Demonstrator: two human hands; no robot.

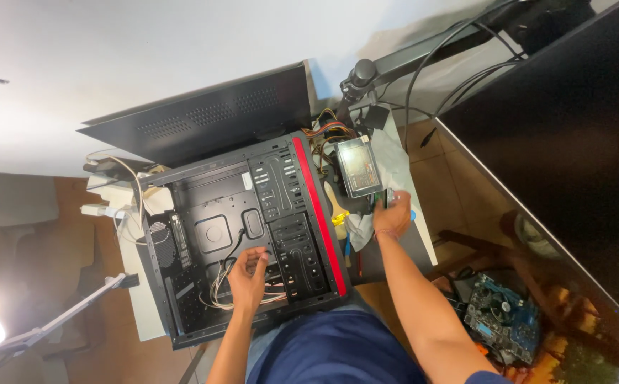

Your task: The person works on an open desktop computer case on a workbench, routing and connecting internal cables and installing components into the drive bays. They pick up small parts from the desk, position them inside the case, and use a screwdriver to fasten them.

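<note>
At centre frame, the left hand (247, 279) rests inside the open case (242, 245), fingers loosely curled on the white cables (218, 291). Right of centre, the right hand (393, 217) grips a small dark stick (388, 198) below the power supply (358, 166).

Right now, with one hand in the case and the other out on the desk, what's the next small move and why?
Probably close the right hand on the small item it touches beside the power supply. The left hand rests open on the loose cables inside the open computer case.
</note>
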